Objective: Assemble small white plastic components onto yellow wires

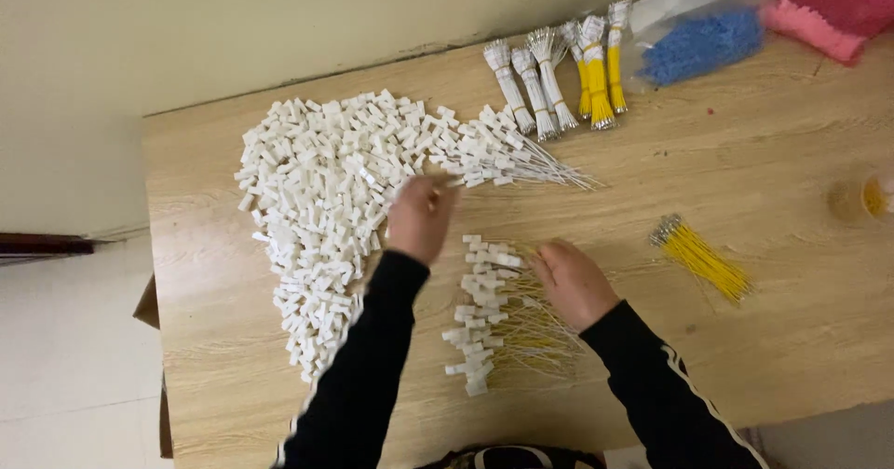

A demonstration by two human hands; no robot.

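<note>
a wooden table [745,199] seen from above. the left hand [419,216] reaches over the edge of a big heap of small white plastic connectors [317,199], fingers curled, seemingly pinching one piece. the right hand [573,281] rests loosely closed beside a smaller pile of connectors with thin wires [489,315]; whether it grips anything cannot be told. a loose bundle of yellow wires [700,257] lies to the right, tied wire bundles [559,78] at the far edge.

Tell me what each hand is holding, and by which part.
The left hand reaches into the pile of white connectors; any grip there is too blurred to tell. The right hand rests on the wired connectors, holding nothing visibly.
</note>
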